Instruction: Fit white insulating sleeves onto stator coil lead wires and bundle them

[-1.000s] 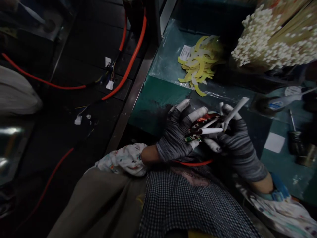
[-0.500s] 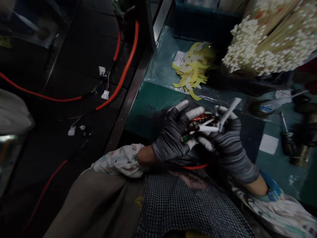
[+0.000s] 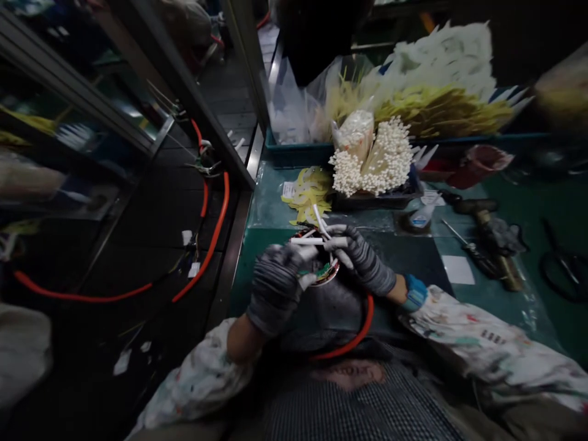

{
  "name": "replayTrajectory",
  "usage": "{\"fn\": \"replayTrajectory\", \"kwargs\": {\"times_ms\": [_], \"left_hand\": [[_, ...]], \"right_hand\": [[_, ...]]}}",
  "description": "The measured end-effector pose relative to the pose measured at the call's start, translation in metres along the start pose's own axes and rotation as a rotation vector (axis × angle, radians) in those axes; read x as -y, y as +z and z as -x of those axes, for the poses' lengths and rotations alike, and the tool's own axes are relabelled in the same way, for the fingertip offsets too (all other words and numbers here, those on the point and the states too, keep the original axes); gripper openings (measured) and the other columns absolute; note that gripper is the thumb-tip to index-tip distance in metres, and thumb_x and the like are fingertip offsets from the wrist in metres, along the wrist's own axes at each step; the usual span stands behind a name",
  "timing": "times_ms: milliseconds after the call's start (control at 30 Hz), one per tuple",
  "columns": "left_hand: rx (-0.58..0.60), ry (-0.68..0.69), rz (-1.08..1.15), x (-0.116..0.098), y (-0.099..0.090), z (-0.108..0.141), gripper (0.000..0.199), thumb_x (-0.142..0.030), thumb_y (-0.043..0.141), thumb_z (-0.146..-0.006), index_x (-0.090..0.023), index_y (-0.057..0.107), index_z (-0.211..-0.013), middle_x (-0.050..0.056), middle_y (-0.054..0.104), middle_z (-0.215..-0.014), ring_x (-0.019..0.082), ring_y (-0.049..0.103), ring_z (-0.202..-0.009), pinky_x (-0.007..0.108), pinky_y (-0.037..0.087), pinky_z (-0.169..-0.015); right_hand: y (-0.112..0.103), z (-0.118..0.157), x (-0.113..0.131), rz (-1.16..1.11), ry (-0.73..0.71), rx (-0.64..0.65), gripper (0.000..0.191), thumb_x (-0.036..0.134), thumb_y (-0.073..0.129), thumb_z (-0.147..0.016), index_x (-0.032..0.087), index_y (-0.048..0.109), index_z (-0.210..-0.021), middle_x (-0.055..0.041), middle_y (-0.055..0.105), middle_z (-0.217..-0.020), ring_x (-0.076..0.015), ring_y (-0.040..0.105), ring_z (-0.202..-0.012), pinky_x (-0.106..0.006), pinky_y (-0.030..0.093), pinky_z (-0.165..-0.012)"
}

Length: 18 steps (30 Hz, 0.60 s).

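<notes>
A round motor stator (image 3: 327, 275) with coloured wires and a pale rim sits in front of me, partly covered by my fingers. White sleeves (image 3: 307, 241) lie across its top, one of them tilted upward. My left hand (image 3: 278, 282), in a grey striped glove with white-wrapped fingertips, is closed at the stator's left side, its thumb against the rim. My right hand (image 3: 367, 257), gloved alike, pinches the white sleeves at the right side. An orange-red cable (image 3: 365, 327) curves below the stator toward my apron.
Yellow curved strips (image 3: 310, 193) lie on a plastic bag behind the stator. A bundle of white-tipped sticks (image 3: 376, 162) stands beside them. To the right are a glue bottle (image 3: 423, 215), a screwdriver (image 3: 468, 248), a power tool (image 3: 493, 236) and scissors (image 3: 563, 263). A metal post (image 3: 184, 92) rises at left.
The view has tilted up, bringing in the bins at the back. My left hand has shifted toward the stator's left edge, its fingers more curled. The right fingers now pinch the sleeves.
</notes>
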State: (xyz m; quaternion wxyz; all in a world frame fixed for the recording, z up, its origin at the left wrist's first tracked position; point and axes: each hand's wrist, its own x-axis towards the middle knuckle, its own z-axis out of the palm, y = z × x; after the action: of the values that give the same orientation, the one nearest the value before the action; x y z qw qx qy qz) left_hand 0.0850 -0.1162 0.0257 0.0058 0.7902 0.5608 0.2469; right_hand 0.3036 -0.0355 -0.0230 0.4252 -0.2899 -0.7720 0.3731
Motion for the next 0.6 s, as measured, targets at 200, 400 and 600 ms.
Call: {"fn": "replayTrajectory", "kwargs": {"times_ms": [200, 400, 600], "left_hand": [[0.211, 0.194, -0.194, -0.033, -0.007, -0.007, 0.016, -0.035, 0.072, -0.098, -0.019, 0.075, -0.101, 0.008, 0.08, -0.098, 0.029, 0.073, -0.09, 0.044, 0.058, -0.077], [0.03, 0.254, -0.369, -0.042, -0.004, 0.023, 0.032, -0.014, 0.054, -0.102, -0.01, 0.072, -0.128, 0.015, 0.08, -0.118, 0.028, 0.076, -0.106, 0.041, 0.06, -0.091], [-0.07, 0.282, -0.233, -0.022, 0.004, 0.032, 0.034, -0.009, 0.049, -0.102, -0.019, 0.071, -0.126, 0.005, 0.081, -0.12, 0.021, 0.072, -0.112, 0.037, 0.058, -0.1]], "right_hand": [[-0.032, 0.001, 0.004, 0.425, -0.113, -0.29, 0.02, 0.029, 0.058, -0.103, 0.029, 0.065, -0.122, -0.0096, 0.066, -0.126, -0.0291, 0.065, -0.119, -0.054, 0.055, -0.104], [-0.1, -0.024, -0.006, 0.887, 0.016, -0.355, 0.019, 0.042, 0.079, -0.091, 0.027, 0.075, -0.102, -0.0141, 0.065, -0.136, -0.0415, 0.052, -0.133, -0.068, 0.035, -0.117], [-0.106, -0.043, -0.029, 0.839, 0.032, -0.495, 0.031, 0.043, 0.083, -0.088, 0.026, 0.073, -0.113, -0.0167, 0.068, -0.131, -0.0404, 0.05, -0.128, -0.069, 0.028, -0.12]]}}
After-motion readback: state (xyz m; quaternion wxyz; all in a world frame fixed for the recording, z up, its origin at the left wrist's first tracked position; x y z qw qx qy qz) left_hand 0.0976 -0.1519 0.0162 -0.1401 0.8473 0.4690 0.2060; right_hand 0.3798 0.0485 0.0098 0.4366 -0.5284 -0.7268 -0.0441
